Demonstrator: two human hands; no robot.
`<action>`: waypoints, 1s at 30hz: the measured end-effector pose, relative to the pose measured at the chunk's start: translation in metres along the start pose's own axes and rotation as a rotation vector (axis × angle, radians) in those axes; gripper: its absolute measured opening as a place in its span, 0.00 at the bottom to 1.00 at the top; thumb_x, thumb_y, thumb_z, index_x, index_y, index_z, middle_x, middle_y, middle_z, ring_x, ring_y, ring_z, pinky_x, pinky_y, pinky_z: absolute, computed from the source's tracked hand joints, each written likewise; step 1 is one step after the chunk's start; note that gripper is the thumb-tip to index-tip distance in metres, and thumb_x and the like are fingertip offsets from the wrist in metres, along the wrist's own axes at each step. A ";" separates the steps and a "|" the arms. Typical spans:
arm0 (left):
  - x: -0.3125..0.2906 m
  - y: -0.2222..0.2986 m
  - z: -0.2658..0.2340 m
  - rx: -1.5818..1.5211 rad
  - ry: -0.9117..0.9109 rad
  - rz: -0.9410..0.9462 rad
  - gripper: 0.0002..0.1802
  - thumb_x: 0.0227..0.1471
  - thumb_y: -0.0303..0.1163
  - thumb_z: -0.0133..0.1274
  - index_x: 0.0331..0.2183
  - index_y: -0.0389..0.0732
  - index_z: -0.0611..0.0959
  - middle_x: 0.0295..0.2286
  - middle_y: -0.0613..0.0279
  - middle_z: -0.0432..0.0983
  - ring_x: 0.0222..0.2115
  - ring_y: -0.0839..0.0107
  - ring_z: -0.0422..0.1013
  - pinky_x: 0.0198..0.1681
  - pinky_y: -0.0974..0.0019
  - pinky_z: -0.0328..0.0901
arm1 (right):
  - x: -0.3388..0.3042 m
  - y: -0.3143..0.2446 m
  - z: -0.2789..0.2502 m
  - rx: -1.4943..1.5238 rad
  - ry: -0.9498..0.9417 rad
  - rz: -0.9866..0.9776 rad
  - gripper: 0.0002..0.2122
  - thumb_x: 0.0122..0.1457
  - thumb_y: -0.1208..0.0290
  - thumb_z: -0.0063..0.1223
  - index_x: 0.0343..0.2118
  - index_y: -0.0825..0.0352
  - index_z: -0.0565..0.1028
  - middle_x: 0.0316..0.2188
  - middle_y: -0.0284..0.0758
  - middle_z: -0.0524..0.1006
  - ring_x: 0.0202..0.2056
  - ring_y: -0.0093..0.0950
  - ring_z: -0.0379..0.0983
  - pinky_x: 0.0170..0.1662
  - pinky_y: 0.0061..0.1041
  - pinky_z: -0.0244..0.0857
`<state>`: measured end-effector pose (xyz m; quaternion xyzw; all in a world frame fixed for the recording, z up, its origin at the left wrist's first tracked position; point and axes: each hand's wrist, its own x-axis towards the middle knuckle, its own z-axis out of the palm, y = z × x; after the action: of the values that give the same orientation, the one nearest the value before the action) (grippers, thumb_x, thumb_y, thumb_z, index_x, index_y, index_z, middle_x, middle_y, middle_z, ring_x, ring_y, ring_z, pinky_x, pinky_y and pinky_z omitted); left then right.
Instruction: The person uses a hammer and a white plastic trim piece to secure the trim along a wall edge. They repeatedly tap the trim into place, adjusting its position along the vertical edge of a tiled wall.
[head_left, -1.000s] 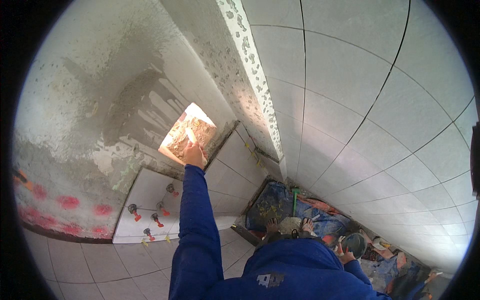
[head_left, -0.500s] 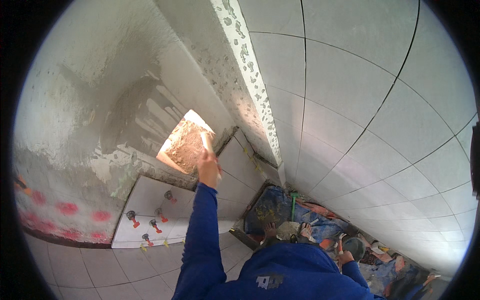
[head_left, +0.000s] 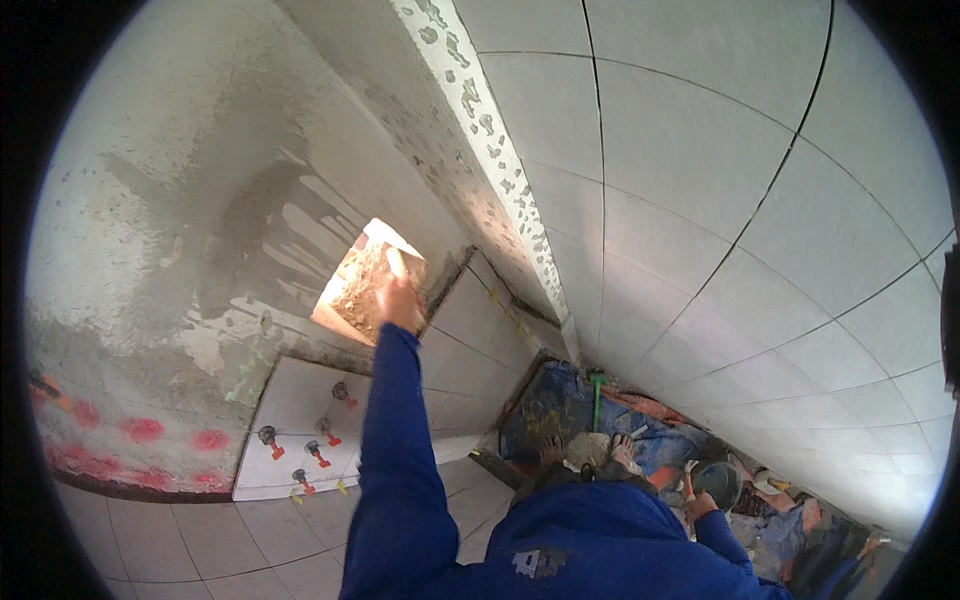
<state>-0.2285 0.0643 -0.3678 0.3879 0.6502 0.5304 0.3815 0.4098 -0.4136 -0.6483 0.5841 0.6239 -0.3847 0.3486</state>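
Left fingers (head_left: 399,302) curl round pale piece (head_left: 397,263), before rough patch (head_left: 352,290). Right fingers (head_left: 704,503) grip handled tool (head_left: 689,482). Tiles (head_left: 470,345) below left fingers appear set; wall (head_left: 210,190) above, untiled.

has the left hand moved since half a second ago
Yes: up and to the left in the picture. The left hand was at the bright wall patch's lower right edge and now reaches further over it.

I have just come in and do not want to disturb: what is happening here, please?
The person's left hand, in a blue sleeve, is at a brightly lit opening in the wall, holding a pale slim object. The right hand is low, beside a dark bucket, with what looks like a slim tool in its grip.
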 end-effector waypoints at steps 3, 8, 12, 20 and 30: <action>0.011 0.004 -0.016 -0.409 -0.087 -0.046 0.12 0.66 0.42 0.50 0.36 0.45 0.78 0.22 0.64 0.74 0.16 0.67 0.71 0.16 0.63 0.65 | 0.012 0.008 0.015 0.404 -0.072 0.225 0.10 0.68 0.61 0.51 0.42 0.59 0.81 0.32 0.27 0.83 0.32 0.30 0.81 0.34 0.37 0.68; -0.014 -0.026 -0.016 0.040 0.014 -0.111 0.14 0.68 0.43 0.47 0.39 0.44 0.79 0.19 0.64 0.71 0.12 0.68 0.67 0.13 0.63 0.62 | 0.034 0.025 0.047 0.621 0.041 0.225 0.08 0.67 0.61 0.51 0.41 0.55 0.81 0.30 0.23 0.82 0.32 0.27 0.81 0.34 0.35 0.68; 0.003 -0.044 -0.020 -0.034 0.127 0.024 0.13 0.67 0.35 0.46 0.41 0.36 0.80 0.18 0.60 0.71 0.12 0.68 0.70 0.13 0.61 0.65 | 0.050 0.034 0.056 0.403 -0.076 0.162 0.07 0.67 0.62 0.52 0.41 0.53 0.80 0.28 0.22 0.81 0.32 0.27 0.80 0.34 0.34 0.69; -0.028 -0.065 -0.033 0.314 0.209 0.055 0.15 0.69 0.36 0.42 0.36 0.38 0.79 0.19 0.59 0.73 0.13 0.65 0.70 0.15 0.59 0.67 | 0.004 -0.003 -0.024 1.129 -0.025 0.316 0.09 0.62 0.72 0.58 0.35 0.74 0.74 0.22 0.43 0.77 0.21 0.34 0.75 0.23 0.42 0.67; -0.044 0.000 -0.010 0.000 0.198 -0.119 0.19 0.68 0.37 0.45 0.50 0.33 0.78 0.22 0.60 0.73 0.16 0.68 0.72 0.16 0.61 0.67 | 0.026 0.003 -0.026 0.443 0.102 0.002 0.17 0.61 0.61 0.61 0.31 0.77 0.79 0.26 0.46 0.81 0.29 0.38 0.82 0.31 0.44 0.72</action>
<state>-0.2195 0.0205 -0.3624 0.2945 0.7065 0.5426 0.3460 0.4115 -0.3781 -0.6599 0.6656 0.5406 -0.4820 0.1802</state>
